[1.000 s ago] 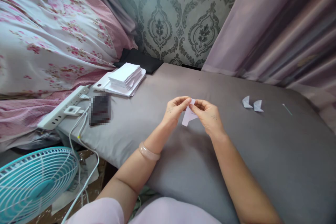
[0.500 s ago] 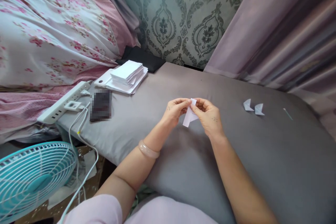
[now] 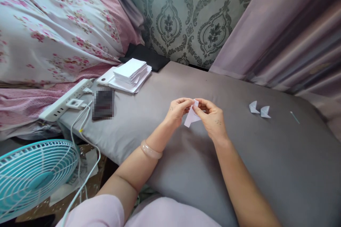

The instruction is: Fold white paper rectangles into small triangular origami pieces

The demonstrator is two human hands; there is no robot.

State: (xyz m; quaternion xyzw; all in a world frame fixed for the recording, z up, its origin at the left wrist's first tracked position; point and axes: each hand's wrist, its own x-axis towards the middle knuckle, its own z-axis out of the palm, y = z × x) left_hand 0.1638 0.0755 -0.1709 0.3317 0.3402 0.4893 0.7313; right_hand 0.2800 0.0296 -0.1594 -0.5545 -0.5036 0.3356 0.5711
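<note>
A small piece of folded white paper is pinched between my two hands above the grey cloth surface. My left hand grips its upper left edge with thumb and fingers; a pale bangle circles that wrist. From the other side my right hand holds the paper, its thumb pressed on the front. One narrow strip points down toward me, and a flap juts to the right under the right thumb. Fingertips behind the paper are partly hidden. Two small folded paper pieces stand side by side to the right.
A stack of white paper lies at the back left, near a black folded item. A dark blurred-out object, a power strip with cables, and a blue fan are left. A thin stick lies far right.
My view has shifted slightly, so the surroundings sit a little differently in the picture. Both hands keep their pinch on the paper, whose visible shape is almost unchanged.
</note>
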